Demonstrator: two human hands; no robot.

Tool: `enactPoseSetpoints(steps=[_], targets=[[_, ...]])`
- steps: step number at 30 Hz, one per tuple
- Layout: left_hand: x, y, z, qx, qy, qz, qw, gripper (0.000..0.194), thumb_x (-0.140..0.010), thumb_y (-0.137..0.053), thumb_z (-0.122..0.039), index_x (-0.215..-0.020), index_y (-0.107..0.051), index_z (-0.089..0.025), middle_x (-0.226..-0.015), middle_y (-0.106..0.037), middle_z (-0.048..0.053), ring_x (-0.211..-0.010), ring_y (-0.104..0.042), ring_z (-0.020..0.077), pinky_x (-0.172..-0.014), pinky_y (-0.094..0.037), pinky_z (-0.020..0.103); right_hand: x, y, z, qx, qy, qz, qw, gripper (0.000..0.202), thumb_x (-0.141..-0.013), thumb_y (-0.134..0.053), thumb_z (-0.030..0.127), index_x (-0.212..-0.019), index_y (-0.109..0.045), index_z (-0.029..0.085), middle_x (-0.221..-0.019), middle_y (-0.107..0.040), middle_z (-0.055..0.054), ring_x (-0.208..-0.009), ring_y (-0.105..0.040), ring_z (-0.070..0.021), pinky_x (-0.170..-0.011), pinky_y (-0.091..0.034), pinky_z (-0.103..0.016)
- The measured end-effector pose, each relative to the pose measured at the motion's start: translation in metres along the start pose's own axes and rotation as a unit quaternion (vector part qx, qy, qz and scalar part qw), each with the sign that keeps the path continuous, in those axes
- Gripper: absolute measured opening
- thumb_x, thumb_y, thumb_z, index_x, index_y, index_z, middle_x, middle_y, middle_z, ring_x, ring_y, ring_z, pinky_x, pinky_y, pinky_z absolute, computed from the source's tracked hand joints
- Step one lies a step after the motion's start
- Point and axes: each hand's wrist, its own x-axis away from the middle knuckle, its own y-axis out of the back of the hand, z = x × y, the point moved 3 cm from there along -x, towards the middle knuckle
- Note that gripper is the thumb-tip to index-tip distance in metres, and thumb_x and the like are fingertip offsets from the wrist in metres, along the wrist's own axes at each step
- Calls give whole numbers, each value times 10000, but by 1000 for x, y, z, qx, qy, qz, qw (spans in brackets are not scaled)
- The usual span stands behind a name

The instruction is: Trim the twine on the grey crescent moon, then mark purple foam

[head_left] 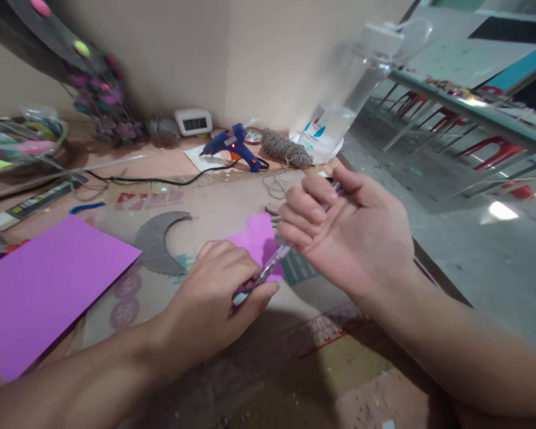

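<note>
A slim, clear pen with a patterned barrel slants between my two hands. My left hand, back upward, is closed around its lower end, where a bit of pink and pale teal shows. Palm up, my right hand has its fingers curled over the pen's upper part. Beneath the pen lies a small cut piece of purple paper, partly covered by my hands. A grey cardboard crescent rests left of it, beside a large purple sheet.
Behind the hands, a blue glue gun with a lit red light trails a black cord. Grey yarn, a white digital timer and a clear bottle stand along the wall. A filled basket sits left. The table edge runs along the right.
</note>
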Motion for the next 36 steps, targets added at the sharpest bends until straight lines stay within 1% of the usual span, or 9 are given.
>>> enactPoseSetpoints(steps=[4,7,9,11,14,17,21,26,36], targets=[[1,0,-1,20,-5,-8,1000,69,-882,-539,-232,-871,-588,-184,-853,-630,28,-857,-520,189,-802,-363,352,0,5,2,62,32,-13,997,434,-926,-250,517,-621,-333,220,-616,-348,5,-531,-368,-125,-505,-365,-277],[0,0,0,14,-15,-19,1000,119,-907,-483,-165,-878,-598,-175,-847,-644,29,-853,-533,182,-814,-369,348,-2,7,1,108,37,-17,993,440,-925,-254,517,-624,-371,219,-610,-357,9,-521,-356,-115,-486,-342,-261],[0,0,1,6,-22,-21,1000,147,-915,-471,-149,-876,-609,-181,-834,-654,21,-836,-545,176,-813,-374,346,-3,8,-1,112,33,-25,993,437,-931,-254,494,-609,-365,221,-583,-341,17,-495,-328,-108,-466,-319,-251],[0,-1,2,2,-25,-24,999,140,-911,-489,-144,-893,-619,-194,-832,-664,10,-830,-555,173,-809,-377,343,-3,10,-4,65,25,-40,997,430,-937,-252,447,-579,-325,221,-547,-299,28,-462,-285,-103,-449,-301,-247],[1,-3,4,3,-26,-27,999,118,-900,-525,-150,-915,-628,-208,-840,-678,-3,-842,-563,169,-808,-379,340,-3,12,-7,-73,9,-54,996,410,-927,-299,371,-546,-277,221,-506,-246,40,-428,-243,-100,-433,-285,-245],[1,-5,6,15,-26,-32,999,86,-886,-563,-169,-879,-639,-210,-835,-686,-14,-833,-571,161,-806,-382,337,-3,12,-10,-199,-13,-38,979,401,-884,-400,337,-528,-262,217,-472,-230,48,-409,-212,-96,-405,-249,-237],[1,-5,6,24,-32,-43,998,83,-882,-573,-189,-848,-648,-205,-810,-687,-14,-821,-576,161,-808,-382,341,-5,9,-11,-318,-45,-23,947,411,-826,-479,307,-524,-218,212,-451,-222,56,-402,-169,-91,-382,-197,-235],[1,-4,7,24,-35,-39,998,96,-876,-576,-177,-835,-655,-212,-795,-687,-16,-816,-579,160,-805,-383,338,-4,6,-10,-370,-72,-44,925,403,-840,-432,281,-532,-181,213,-452,-204,54,-397,-168,-91,-386,-183,-234],[1,-3,4,21,-40,-59,997,89,-868,-588,-175,-809,-650,-202,-777,-682,-18,-796,-579,154,-796,-384,336,-2,5,-9,-374,-86,-50,922,381,-858,-371,296,-550,-164,213,-460,-194,53,-402,-163,-90,-391,-190,-232]])
